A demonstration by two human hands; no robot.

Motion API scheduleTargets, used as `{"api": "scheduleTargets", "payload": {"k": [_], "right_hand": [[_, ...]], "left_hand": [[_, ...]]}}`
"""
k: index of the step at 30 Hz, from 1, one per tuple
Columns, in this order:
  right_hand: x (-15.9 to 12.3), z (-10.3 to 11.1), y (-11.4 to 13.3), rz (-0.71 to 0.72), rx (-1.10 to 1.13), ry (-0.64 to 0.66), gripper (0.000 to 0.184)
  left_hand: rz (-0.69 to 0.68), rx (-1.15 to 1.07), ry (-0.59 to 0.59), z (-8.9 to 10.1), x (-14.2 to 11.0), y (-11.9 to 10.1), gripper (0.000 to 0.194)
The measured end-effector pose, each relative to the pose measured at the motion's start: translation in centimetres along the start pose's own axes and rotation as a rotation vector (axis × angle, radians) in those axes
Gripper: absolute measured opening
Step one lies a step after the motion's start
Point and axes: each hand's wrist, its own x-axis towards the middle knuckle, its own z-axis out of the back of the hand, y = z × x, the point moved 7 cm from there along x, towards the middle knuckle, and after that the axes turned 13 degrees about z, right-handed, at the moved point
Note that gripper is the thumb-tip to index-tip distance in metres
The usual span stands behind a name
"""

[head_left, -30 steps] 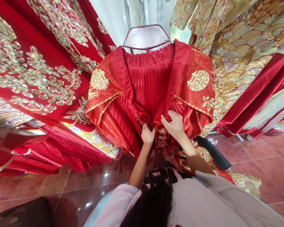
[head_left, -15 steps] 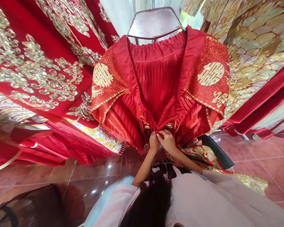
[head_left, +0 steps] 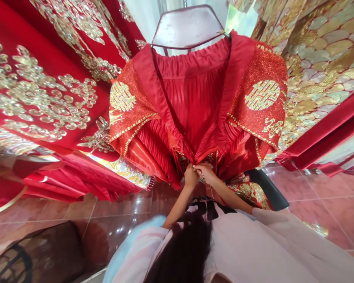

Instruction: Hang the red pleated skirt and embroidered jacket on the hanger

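Observation:
A red jacket [head_left: 199,98] with gold round emblems and beaded shoulder edges hangs from a metal hanger [head_left: 186,27] in front of me. Its two front edges come together in a V low on the chest. At the bottom of that V, my left hand [head_left: 190,176] is closed with its fingers pinching the front edge. My right hand [head_left: 206,173] meets it from the other side, thumb and fingers closed on the same spot. Any fastener between the fingertips is too small to make out.
A red garment with clear beading [head_left: 50,90] hangs close on the left. Gold scale-patterned cloth [head_left: 327,59] hangs on the right. Below are a tiled floor [head_left: 318,186], a dark object [head_left: 271,190] and a dark brown bag-like item [head_left: 41,251].
Both hands stay at the jacket's front edges. The right fingers have drawn in closer to the left ones. The view has shifted slightly.

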Motion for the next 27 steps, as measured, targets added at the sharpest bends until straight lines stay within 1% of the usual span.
{"api": "scheduleTargets", "payload": {"k": [2, 4, 8, 10, 12, 13, 15, 17, 18, 20, 23, 25, 27], "right_hand": [[0.2, -0.3, 0.9, -0.055, 0.120, 0.033, 0.030], [0.5, -0.2, 2.7, -0.061, 0.221, 0.021, 0.031], [1.3, 0.8, 7.2, 0.029, 0.385, -0.030, 0.029], [1.3, 1.2, 8.5, 0.053, 0.443, -0.034, 0.028], [1.0, 1.1, 8.8, 0.050, 0.485, -0.031, 0.028], [0.7, 0.9, 8.7, 0.045, 0.501, -0.028, 0.028], [0.2, 0.2, 8.2, 0.040, 0.524, -0.021, 0.028], [-0.1, -0.5, 7.7, 0.040, 0.538, -0.015, 0.029], [-0.2, -0.9, 7.5, 0.043, 0.545, -0.012, 0.030], [-0.3, -1.4, 7.1, 0.046, 0.556, -0.004, 0.033], [-0.2, -1.5, 6.8, 0.051, 0.559, -0.017, 0.033], [0.0, -1.3, 7.3, 0.064, 0.554, -0.057, 0.032], [0.2, -0.8, 8.6, 0.091, 0.549, -0.101, 0.032]], "left_hand": [[0.019, 0.014, 0.004, 0.2, 0.0, -0.2, 0.024], [0.034, 0.025, 0.005, 0.5, 0.0, -0.6, 0.023], [0.046, 0.038, -0.013, 0.9, -0.3, -2.0, 0.023], [0.050, 0.050, -0.041, 1.3, -0.7, -2.5, 0.021], [0.061, 0.060, -0.097, 2.3, -1.2, -2.9, 0.023], [0.066, 0.066, -0.151, 3.1, -1.5, -3.0, 0.027], [0.067, 0.084, -0.303, 5.1, -2.0, -3.2, 0.033], [0.043, 0.111, -0.425, 6.8, -2.1, -3.5, 0.028], [0.021, 0.129, -0.450, 7.4, -1.9, -3.8, 0.021], [-0.028, 0.163, -0.423, 7.7, -1.1, -4.3, 0.015], [-0.093, 0.206, -0.361, 7.4, 0.1, -5.1, 0.017], [-0.115, 0.220, -0.338, 7.0, 0.5, -5.4, 0.016], [-0.118, 0.223, -0.331, 6.6, 0.5, -5.6, 0.015]]}}
